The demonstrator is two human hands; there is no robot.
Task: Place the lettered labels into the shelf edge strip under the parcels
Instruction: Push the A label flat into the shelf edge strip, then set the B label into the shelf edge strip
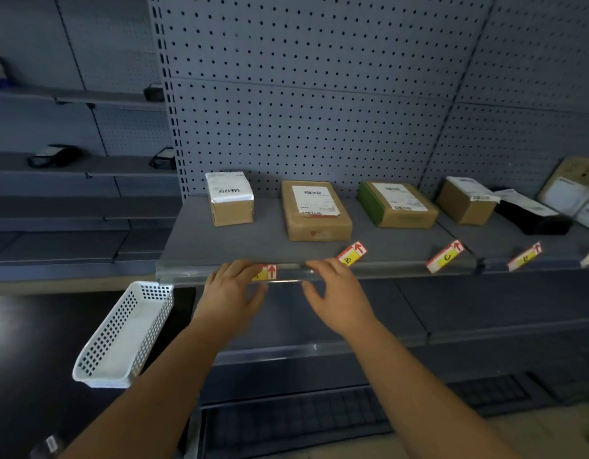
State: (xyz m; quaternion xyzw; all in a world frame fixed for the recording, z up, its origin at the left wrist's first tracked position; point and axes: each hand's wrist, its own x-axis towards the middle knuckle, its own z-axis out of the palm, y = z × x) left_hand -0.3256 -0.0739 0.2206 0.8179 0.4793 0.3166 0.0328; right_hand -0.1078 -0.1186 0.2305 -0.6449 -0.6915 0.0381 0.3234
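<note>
A clear edge strip [184, 271] runs along the front of the grey shelf [270, 240]. One yellow-and-red label [268, 272] sits in the strip under the leftmost parcel [230, 197]; my left hand [232, 289] covers its left part, fingers on the strip. My right hand [336, 293] rests its fingers on the strip just to the right. Label B [351, 254], label C [445, 256] and a third label [525, 256] lie loose and tilted on the shelf front, below their parcels [314, 210] [397, 203] [465, 200].
A white perforated basket [121, 339] sits at the lower left, beside the shelf. More parcels lie at the far right, among them a black one [531, 217]. A lower shelf [319, 332] juts out beneath my hands. Pegboard backs the shelving.
</note>
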